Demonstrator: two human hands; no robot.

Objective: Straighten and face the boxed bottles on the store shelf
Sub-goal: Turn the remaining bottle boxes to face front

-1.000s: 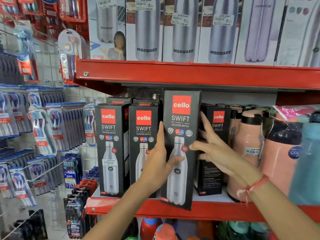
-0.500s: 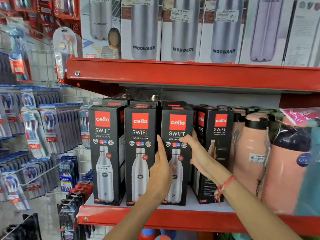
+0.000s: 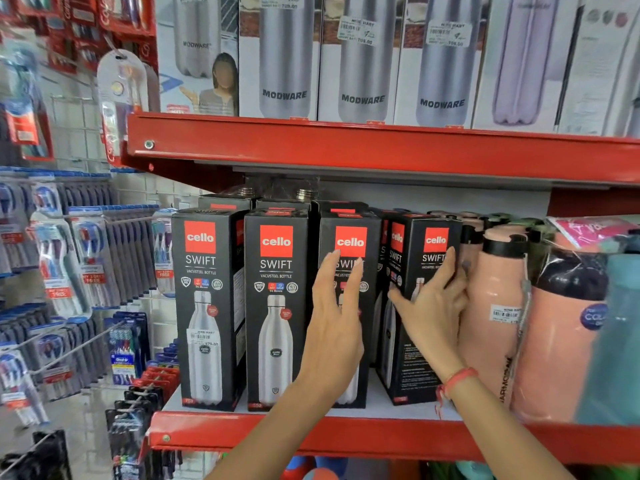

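Black Cello Swift bottle boxes stand in a row on the red shelf (image 3: 346,434). The first box (image 3: 207,306), second box (image 3: 277,306) and third box (image 3: 350,241) face forward. The fourth box (image 3: 427,244) is turned at an angle, so its side panel shows. My left hand (image 3: 334,327) is flat with fingers apart in front of the third box, holding nothing. My right hand (image 3: 433,306) grips the fourth box, with the thumb on its left face and the fingers on its right edge. More Cello boxes stand behind the row.
Peach flasks (image 3: 491,323) with black caps crowd right against the fourth box, with a teal bottle (image 3: 613,341) further right. White Modware boxes (image 3: 363,64) fill the shelf above. Toothbrush packs (image 3: 59,271) hang on pegs at the left.
The third box, held out from the shelf a second ago, now stands in the row. My left hand has let go of it. My right hand has shifted right onto the angled fourth box.
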